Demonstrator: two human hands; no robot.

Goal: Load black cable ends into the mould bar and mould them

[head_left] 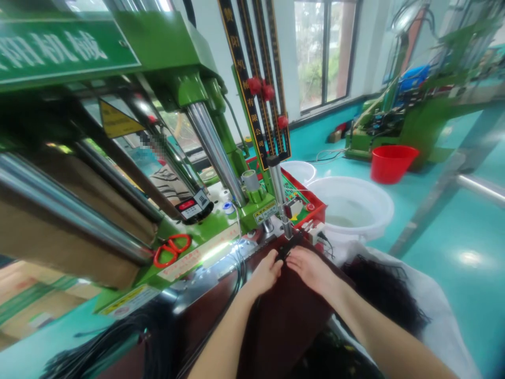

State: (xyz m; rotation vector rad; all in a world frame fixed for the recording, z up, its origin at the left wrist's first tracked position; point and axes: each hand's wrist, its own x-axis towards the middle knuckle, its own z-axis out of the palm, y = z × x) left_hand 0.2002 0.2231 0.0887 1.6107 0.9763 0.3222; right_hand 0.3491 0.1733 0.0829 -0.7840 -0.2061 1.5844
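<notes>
My left hand (266,272) is closed, its thumb and fingers pinching a small black part (284,251) at the far end of a dark red tabletop (286,316). My right hand (310,267) meets it from the other side, with fingertips pressed on the same part. Fingers cover much of this piece, so its exact kind cannot be made out. Just beyond it stands a metal post (281,197) of the green machine. Thin black cables (239,268) run along the left of the tabletop, and a thick bundle of black cables (114,339) lies at lower left.
A green press (181,47) with steel columns fills the left; red-handled scissors (172,251) lie on its base. At right are a red-edged control panel (311,205), a white tub (355,205), a red bucket (394,163) and a heap of black pieces (384,287). A person (169,181) is behind the press.
</notes>
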